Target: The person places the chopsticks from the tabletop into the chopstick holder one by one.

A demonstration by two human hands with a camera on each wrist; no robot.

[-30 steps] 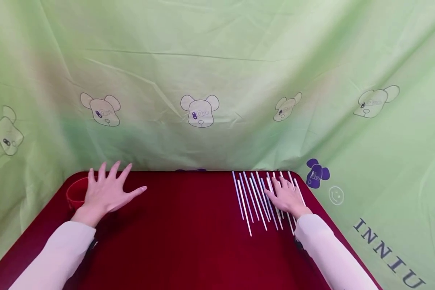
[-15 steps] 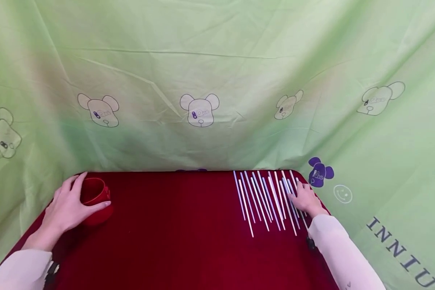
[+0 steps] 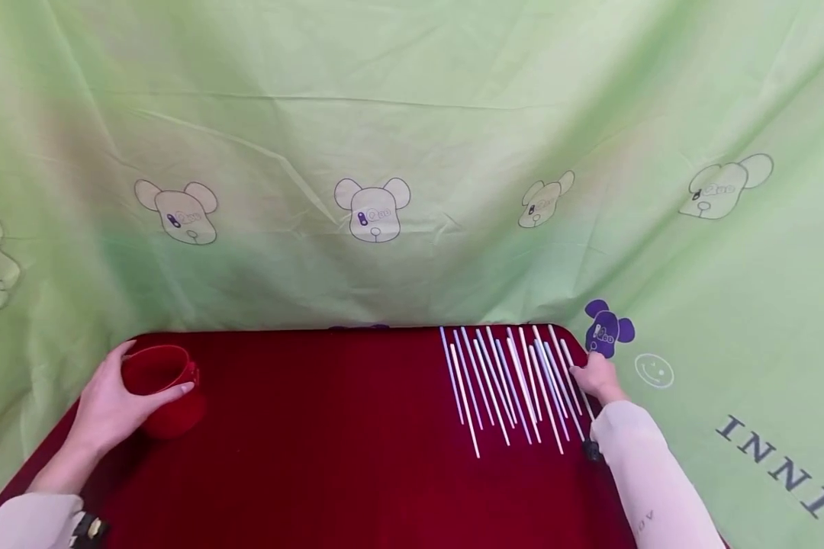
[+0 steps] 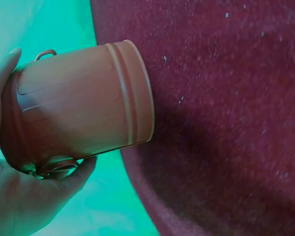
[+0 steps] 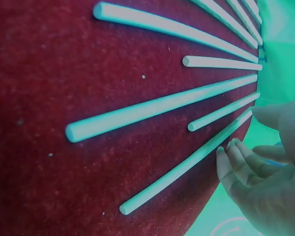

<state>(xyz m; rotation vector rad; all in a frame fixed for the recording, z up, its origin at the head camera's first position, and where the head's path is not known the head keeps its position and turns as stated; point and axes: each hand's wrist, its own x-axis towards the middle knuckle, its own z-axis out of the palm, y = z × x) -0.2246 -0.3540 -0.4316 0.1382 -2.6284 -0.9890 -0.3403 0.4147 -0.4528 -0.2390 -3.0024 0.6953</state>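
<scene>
My left hand [image 3: 113,400] grips a red cup [image 3: 172,415] at the table's far left, thumb on its right side and fingers round its left. The left wrist view shows the cup [image 4: 73,103] ribbed like a small bin, with little loop handles. Whether its base touches the cloth, I cannot tell. At the far right, my right hand [image 3: 599,377] is at the rightmost stick [image 5: 182,169], a thin pale rod lying flat. There the thumb tip is by the rod's far end, and curled fingertips [image 5: 231,147] lie along its other side, with a gap between.
Several thin white and bluish sticks [image 3: 494,389] lie roughly side by side on the right of the red-clothed table [image 3: 329,457]. A green printed curtain [image 3: 378,274] hangs close behind and along both sides.
My left hand has moved left from above the cup and closed round its side. The right hand has moved right, off the middle of the sticks to the rightmost one.
</scene>
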